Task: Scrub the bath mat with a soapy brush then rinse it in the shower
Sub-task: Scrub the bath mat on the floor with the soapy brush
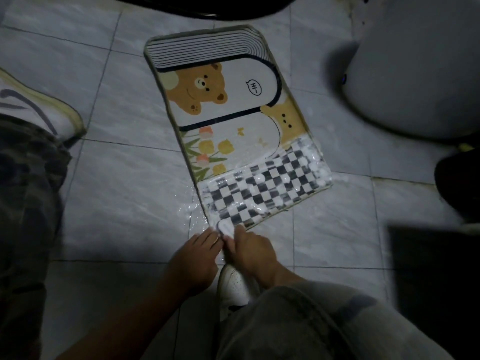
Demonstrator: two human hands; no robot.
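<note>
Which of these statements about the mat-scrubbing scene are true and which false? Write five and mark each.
1. Foam covers the checkered end of the bath mat. True.
2. The bath mat hangs over a rail. False: it lies flat on the tiled floor.
3. The left hand and right hand meet at the mat's near corner, where the right hand grips the brush. True.
4. Foam hides the brown bear. False: the bear end shows no foam.
5. A white shoe shows just below the hands. True.
</note>
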